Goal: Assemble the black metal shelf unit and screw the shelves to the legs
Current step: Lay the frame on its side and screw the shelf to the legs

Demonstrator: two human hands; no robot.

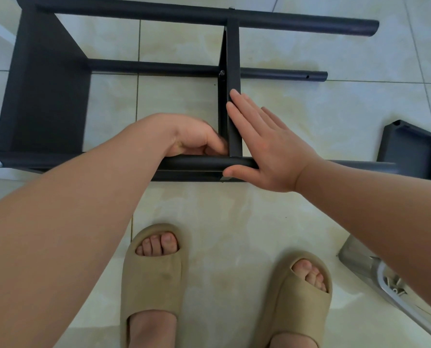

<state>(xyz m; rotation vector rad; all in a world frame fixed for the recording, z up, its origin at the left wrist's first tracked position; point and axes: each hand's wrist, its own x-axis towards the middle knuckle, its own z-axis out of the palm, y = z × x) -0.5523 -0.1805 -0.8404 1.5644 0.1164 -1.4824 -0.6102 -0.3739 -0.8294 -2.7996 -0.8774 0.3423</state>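
Fingers (243,114) of the right hand (269,154) press straight against the middle shelf (232,54); the left hand (194,138) curls beside the near leg (199,163), its hold unclear.

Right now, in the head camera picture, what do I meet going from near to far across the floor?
Sandals → nearest leg → middle leg → farthest leg.

Matt black metal shelf unit (46,96), glossy floor tiles (310,101).

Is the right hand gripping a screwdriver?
No, the right hand is flat, its straight fingers pressing against the middle shelf, with no tool in it.
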